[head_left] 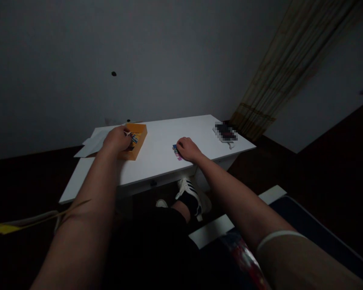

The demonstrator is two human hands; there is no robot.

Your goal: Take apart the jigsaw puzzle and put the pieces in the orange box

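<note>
My left hand (117,139) reaches over the rim of a shallow orange-yellow box (141,143) on the left of the white table. Its fingers are bent together among small colourful pieces (134,138) in the box; what they grip is hidden. Near the middle of the table, my right hand (188,150) rests with curled fingers at a small patch of blue, green and pink pieces (177,153) that look like jigsaw pieces. The hand partly covers this patch, and I cannot make out what is under its fingertips.
White paper sheets (92,144) lie beside the box at the table's left end. A dark, blurred-out object (226,132) with a white strap lies at the right end of the white table (157,171). Behind stand a grey wall and a curtain (269,76).
</note>
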